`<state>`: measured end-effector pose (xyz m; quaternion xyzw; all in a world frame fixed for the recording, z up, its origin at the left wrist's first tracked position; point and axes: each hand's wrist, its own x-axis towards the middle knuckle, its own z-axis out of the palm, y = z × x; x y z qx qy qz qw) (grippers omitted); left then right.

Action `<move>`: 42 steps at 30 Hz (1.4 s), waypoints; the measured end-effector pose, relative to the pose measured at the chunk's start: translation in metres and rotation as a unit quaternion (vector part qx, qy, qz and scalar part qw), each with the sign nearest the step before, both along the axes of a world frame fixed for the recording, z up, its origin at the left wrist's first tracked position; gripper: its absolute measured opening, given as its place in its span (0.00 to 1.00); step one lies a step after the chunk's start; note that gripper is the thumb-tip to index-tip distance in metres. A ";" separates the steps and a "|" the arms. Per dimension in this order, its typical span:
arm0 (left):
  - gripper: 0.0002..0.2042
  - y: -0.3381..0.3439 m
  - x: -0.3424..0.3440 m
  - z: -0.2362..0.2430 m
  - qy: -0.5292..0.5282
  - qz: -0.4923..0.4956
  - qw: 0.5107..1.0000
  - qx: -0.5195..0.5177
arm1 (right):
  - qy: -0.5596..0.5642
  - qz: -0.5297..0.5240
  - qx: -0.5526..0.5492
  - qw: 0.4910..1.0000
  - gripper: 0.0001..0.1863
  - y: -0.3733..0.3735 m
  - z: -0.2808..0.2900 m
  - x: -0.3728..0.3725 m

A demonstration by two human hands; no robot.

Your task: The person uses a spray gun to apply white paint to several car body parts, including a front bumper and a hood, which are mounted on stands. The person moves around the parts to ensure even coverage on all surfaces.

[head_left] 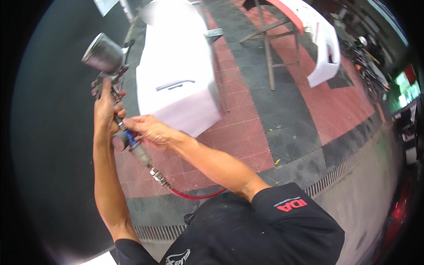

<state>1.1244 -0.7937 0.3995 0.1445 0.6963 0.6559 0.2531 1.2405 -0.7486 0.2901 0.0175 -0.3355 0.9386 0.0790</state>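
Note:
My left hand (106,101) grips a spray gun (113,78) by its handle, with a silver paint cup (102,53) tilted on top. My right hand (150,130) has thumb and fingers closed on the fitting (124,125) just below the handle. Under it hang a round gauge (119,141) and a blue-and-silver inline fitting (141,154). A red hose (192,196) runs from the lowest coupling (159,176) off to the right behind my right forearm.
A white panel (176,57) lies on a stand ahead. At back right, a white bumper (322,66) rests on a trestle (271,66). A dark wall (53,145) is at left, motorbikes (366,66) at far right. The floor has red and grey tiles (238,137) and grates (331,176).

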 end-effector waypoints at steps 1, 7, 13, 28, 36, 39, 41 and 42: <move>0.27 -0.010 -0.005 0.000 -0.007 0.007 1.000 -0.001 | 0.011 0.022 -0.015 1.000 0.19 -0.010 0.002 0.003; 0.29 0.004 -0.017 -0.003 0.032 0.052 0.998 -0.027 | -0.109 0.227 0.390 0.886 0.30 -0.012 -0.067 0.106; 0.23 0.048 -0.049 0.004 0.062 0.045 0.995 -0.066 | -0.324 0.346 0.503 0.723 0.40 -0.027 -0.201 0.264; 0.22 0.161 0.022 0.003 0.065 -0.186 0.980 -0.012 | -0.468 0.116 0.456 0.748 0.18 0.000 -0.229 0.358; 0.22 0.107 0.012 -0.015 0.068 -0.138 0.988 -0.018 | -0.475 0.133 0.493 0.716 0.15 -0.014 -0.275 0.381; 0.21 0.079 -0.004 -0.016 0.040 -0.098 0.994 -0.025 | -0.453 0.135 0.488 0.733 0.14 -0.017 -0.281 0.380; 0.21 0.068 -0.021 -0.020 0.030 -0.070 0.997 -0.028 | -0.451 0.151 0.491 0.730 0.13 -0.015 -0.274 0.372; 0.21 0.061 -0.030 -0.018 0.026 -0.052 0.998 -0.031 | -0.447 0.162 0.493 0.729 0.13 -0.011 -0.264 0.365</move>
